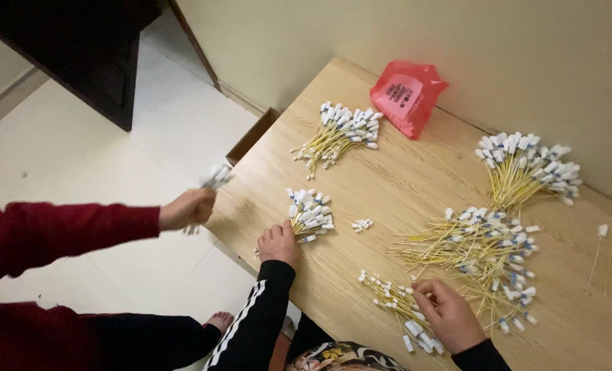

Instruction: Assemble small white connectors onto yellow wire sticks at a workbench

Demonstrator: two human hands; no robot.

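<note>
The person's right hand (450,317) rests on the wooden table (388,185) with its fingers curled down onto a small bundle of yellow fibre leads with white and blue plug ends (397,302). The thumb and forefinger pinch the strands near the bundle's middle, so the hand is closed on it. The bundle's long axis runs on a diagonal, from its thin tips up and to the left of the hand to the plug ends lying under and just below the palm, toward the table's near edge.

Taking that bundle as the landmark: the large loose heap of the same leads (484,254) lies just to its right and slightly beyond, touching or nearly touching the hand's knuckles. The person's left hand (278,242), in a black sleeve with white stripes, lies well to the left of the bundle, fingers spread flat and open against the lower end of a second small bunch (309,214), gripping nothing that I can see. A few loose white caps (362,224) sit between the two hands, farther in. Two tied fans of leads lie farther off, one (337,134) to the upper left and one (526,168) to the upper right, with a red plastic bag (408,96) against the wall.

So the right hand is plainly the nearer one. A co-worker's hand (188,208), in a red sleeve, holds another bunch off the table's left edge.
</note>
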